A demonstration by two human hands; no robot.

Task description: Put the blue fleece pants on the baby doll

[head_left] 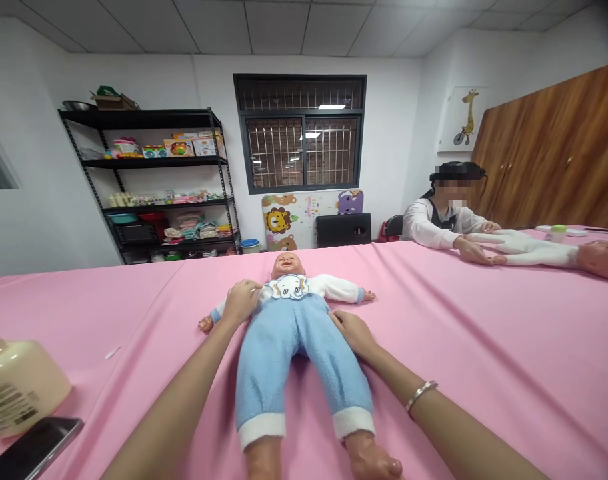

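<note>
A baby doll [289,293] lies on its back on the pink tablecloth [449,373], head away from me and feet towards me. It wears a white top with blue cuffs, an elephant bib-like front and fuzzy light blue trousers [304,327] with white hems. My left hand [241,301] is closed at the doll's side near the chest, fingers curled against the clothing. Lower down, on the opposite side, my right hand [354,332] has its fingers bent against the waist of the trousers. The fingertips of both hands are partly hidden.
At left stand a cream bottle [24,383] and a black phone [34,447]. A small white strip [113,353] lies nearby. Across the table at right, a person [434,213] handles another doll [539,250] in white. Behind are a black shelf [149,120] and a window [304,133].
</note>
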